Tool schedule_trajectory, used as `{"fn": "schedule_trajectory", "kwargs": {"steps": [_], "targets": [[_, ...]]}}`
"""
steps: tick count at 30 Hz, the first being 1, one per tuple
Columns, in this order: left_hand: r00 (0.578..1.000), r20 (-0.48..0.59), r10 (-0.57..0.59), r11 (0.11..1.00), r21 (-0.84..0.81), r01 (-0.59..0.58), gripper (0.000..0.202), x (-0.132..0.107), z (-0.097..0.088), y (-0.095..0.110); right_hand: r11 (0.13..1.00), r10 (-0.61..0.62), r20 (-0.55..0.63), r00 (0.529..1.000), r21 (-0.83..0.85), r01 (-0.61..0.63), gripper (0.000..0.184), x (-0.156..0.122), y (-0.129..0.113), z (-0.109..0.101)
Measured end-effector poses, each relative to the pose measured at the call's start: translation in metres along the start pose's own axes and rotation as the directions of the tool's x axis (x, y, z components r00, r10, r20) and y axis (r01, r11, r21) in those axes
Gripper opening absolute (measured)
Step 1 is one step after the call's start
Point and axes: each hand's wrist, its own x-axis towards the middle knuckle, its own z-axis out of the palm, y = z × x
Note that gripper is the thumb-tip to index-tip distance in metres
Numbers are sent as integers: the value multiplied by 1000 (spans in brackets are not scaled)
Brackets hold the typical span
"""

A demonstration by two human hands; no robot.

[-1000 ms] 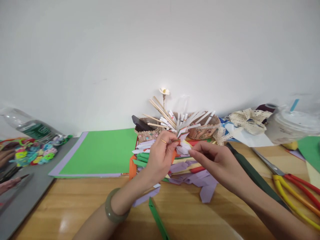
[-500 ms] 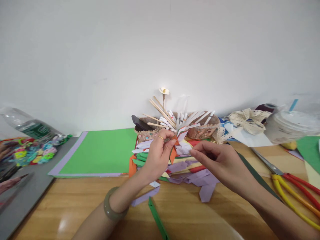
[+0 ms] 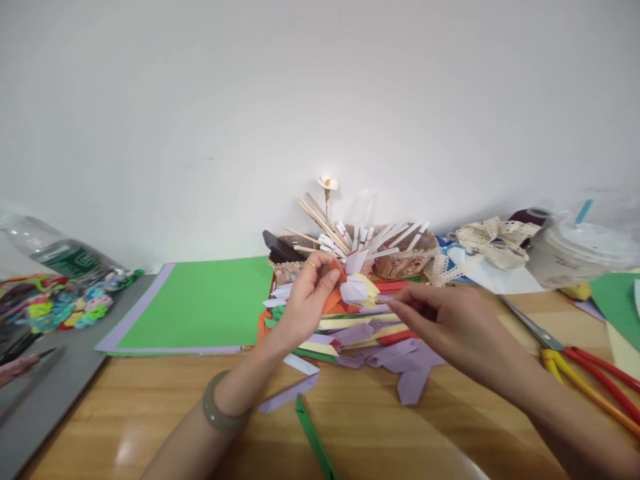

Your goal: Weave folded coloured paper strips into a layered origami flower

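My left hand [image 3: 311, 293], with a ring and a bracelet on the wrist, pinches a folded paper piece [image 3: 356, 289] in orange, white and yellow. To its right, my right hand [image 3: 440, 323] has thumb and forefinger pressed together near the piece's yellow tip. What those fingers hold, if anything, is too small to make out. Below both hands lies a heap of folded paper strips [image 3: 413, 363] in purple, green, red and cream. A green strip [image 3: 316, 437] and a bent purple strip [image 3: 290, 395] rest on the wooden table in front.
Green paper [image 3: 215, 303] lies left. Behind the heap, baskets [image 3: 407, 261] hold sticks and white-capped pens. Scissors [image 3: 553, 343], lace ribbon [image 3: 497, 240] and a lidded cup [image 3: 583, 247] are on the right. A bottle [image 3: 70, 257] and another person's hand [image 3: 17, 370] are at left.
My left hand has shifted slightly left and turned the paper piece, so its white and yellow parts show more. My right hand has drawn a little away from it.
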Motion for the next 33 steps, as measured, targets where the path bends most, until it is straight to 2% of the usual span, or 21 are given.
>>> {"fn": "schedule_trajectory", "kwargs": {"steps": [3,6,9,12,15,18,21,24,29,33], "targets": [[984,173,-35,988,-142,60,10,1,-2,-2,990,24,-147,989,140,-3,22,1,3,-7],[948,299,-110,944,-266,193,11,-2,1,-3,971,-69,-272,960,201,127,14,2,4,-8],[926,352,-134,896,-357,265,12,-4,5,-5,949,-160,-205,966,238,207,15,3,2,-5],[918,369,-146,884,-368,289,13,-6,7,-6,941,-122,-98,988,305,146,12,2,-2,-3],[919,347,-190,898,-317,305,11,-6,6,-6,939,-96,-93,991,321,121,11,0,-5,-2],[929,306,-206,906,-300,299,14,-7,4,-1,945,-151,-167,974,266,192,10,-1,-4,1],[966,175,-191,946,-229,228,18,-9,7,6,947,-247,-281,927,131,293,12,-1,-1,8],[959,72,-274,961,-8,276,20,-12,15,13,934,-338,-345,876,-9,357,16,-1,1,14],[991,-45,-128,982,137,133,19,-17,21,18,901,-432,-410,803,-176,395,15,-3,2,17],[997,-73,-37,980,193,51,13,-16,19,17,871,-491,-432,757,-267,412,12,-4,2,18]]}}
